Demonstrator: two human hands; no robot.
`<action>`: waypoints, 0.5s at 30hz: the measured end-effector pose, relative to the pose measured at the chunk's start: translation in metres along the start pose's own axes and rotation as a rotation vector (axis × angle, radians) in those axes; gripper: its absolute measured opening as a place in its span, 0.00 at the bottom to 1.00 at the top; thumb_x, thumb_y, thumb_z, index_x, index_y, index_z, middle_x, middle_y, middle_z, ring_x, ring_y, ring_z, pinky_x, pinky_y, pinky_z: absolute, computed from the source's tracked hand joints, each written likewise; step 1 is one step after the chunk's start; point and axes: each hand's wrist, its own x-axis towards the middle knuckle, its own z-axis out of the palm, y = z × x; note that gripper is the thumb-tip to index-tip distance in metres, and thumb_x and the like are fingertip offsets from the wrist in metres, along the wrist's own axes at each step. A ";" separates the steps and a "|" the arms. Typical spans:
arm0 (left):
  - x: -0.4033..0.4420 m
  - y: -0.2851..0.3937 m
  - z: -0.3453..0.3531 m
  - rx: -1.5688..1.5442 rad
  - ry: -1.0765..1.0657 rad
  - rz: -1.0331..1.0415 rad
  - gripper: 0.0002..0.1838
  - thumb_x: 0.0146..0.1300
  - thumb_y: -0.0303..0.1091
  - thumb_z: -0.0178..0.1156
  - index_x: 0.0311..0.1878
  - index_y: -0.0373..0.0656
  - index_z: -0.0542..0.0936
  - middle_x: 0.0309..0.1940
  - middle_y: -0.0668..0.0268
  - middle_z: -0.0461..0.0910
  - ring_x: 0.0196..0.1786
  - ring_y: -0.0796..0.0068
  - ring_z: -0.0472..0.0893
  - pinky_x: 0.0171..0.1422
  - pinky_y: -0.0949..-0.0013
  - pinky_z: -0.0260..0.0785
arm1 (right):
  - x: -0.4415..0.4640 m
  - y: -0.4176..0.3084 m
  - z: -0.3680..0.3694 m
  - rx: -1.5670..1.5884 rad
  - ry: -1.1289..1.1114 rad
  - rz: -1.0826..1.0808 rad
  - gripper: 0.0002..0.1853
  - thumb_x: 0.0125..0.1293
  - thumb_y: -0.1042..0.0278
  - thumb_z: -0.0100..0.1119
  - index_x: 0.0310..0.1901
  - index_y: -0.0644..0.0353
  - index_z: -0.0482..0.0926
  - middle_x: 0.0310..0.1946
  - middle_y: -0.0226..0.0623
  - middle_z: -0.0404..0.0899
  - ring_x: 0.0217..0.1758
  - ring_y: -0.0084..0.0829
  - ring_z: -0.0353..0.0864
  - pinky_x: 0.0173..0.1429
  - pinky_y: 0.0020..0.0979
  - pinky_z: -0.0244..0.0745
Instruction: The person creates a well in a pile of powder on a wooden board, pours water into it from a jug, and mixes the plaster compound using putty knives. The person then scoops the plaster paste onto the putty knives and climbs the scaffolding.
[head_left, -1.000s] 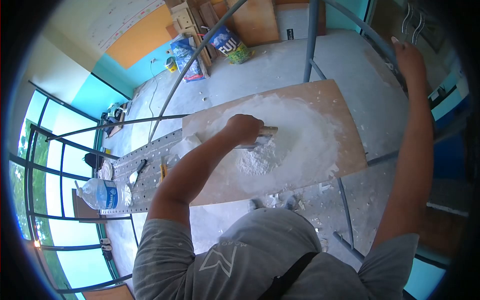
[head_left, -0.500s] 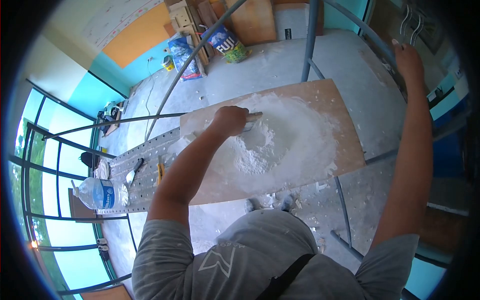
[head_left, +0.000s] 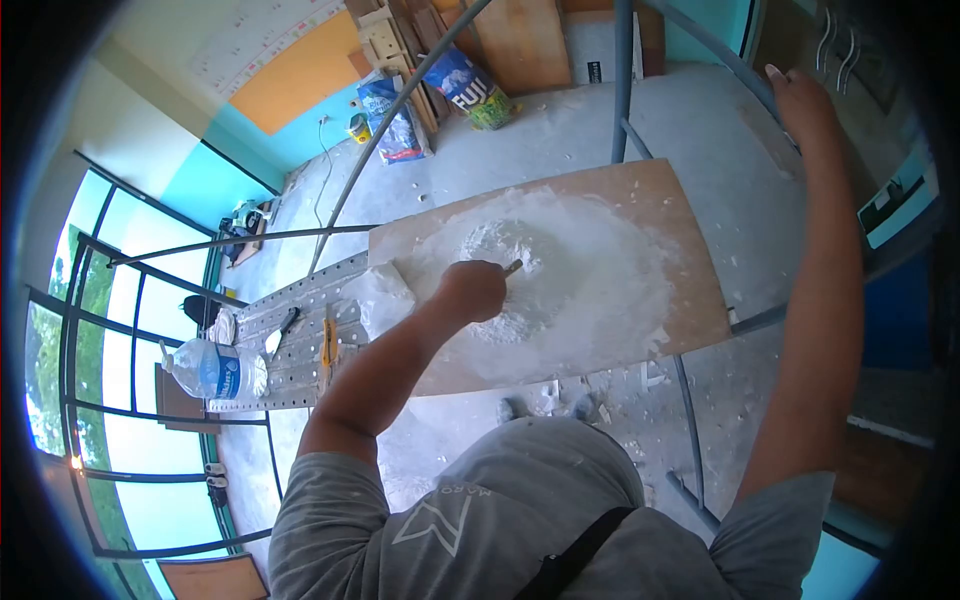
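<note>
My left hand (head_left: 474, 291) is closed round the handle of a tool (head_left: 514, 268), whose blade is hidden behind the hand. It is over a pile of white powder (head_left: 495, 243) on a wooden board (head_left: 695, 285). Powder lies on both sides of the hand and is smeared thinly across the board. A white plastic bag (head_left: 386, 298) lies at the board's left edge. At the upper right, my right hand (head_left: 803, 104) is wrapped round a grey metal scaffold bar (head_left: 735, 67), away from the board.
Left of the board, a perforated metal plank (head_left: 300, 340) carries a large water bottle (head_left: 205, 370), a putty knife (head_left: 282, 332) and a yellow cutter (head_left: 329, 342). Scaffold bars cross around the board. Two bags (head_left: 468, 90) (head_left: 393, 118) stand by wooden panels beyond.
My left hand has moved with the tool down and toward me, after a shift to the left. The powder pile now has a hollow and is more spread. My right hand stays on the bar.
</note>
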 end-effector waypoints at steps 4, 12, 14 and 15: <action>0.004 0.033 -0.005 -0.023 0.040 0.043 0.12 0.55 0.30 0.57 0.42 0.36 0.80 0.36 0.53 0.84 0.44 0.54 0.85 0.50 0.54 0.76 | -0.003 0.001 0.006 0.131 -0.013 0.003 0.29 0.72 0.42 0.45 0.41 0.66 0.80 0.43 0.59 0.80 0.50 0.58 0.79 0.54 0.49 0.71; -0.006 0.015 -0.045 0.210 0.117 0.028 0.09 0.57 0.30 0.58 0.39 0.52 0.84 0.34 0.63 0.85 0.44 0.58 0.85 0.49 0.51 0.74 | -0.017 -0.015 -0.009 0.031 0.011 -0.023 0.27 0.74 0.46 0.44 0.45 0.66 0.81 0.46 0.56 0.81 0.52 0.56 0.80 0.56 0.51 0.73; -0.002 0.017 -0.041 0.273 0.037 0.087 0.07 0.58 0.30 0.59 0.37 0.48 0.85 0.35 0.62 0.86 0.43 0.58 0.85 0.51 0.50 0.73 | -0.018 -0.014 -0.009 0.032 0.004 -0.021 0.27 0.74 0.46 0.44 0.46 0.65 0.81 0.47 0.56 0.81 0.52 0.56 0.80 0.57 0.51 0.73; 0.001 0.017 -0.037 0.302 -0.002 0.116 0.07 0.58 0.30 0.59 0.37 0.46 0.86 0.36 0.61 0.86 0.43 0.58 0.86 0.52 0.50 0.72 | -0.016 -0.012 -0.005 0.028 0.009 -0.030 0.27 0.73 0.46 0.44 0.46 0.65 0.81 0.47 0.56 0.81 0.51 0.56 0.80 0.57 0.50 0.73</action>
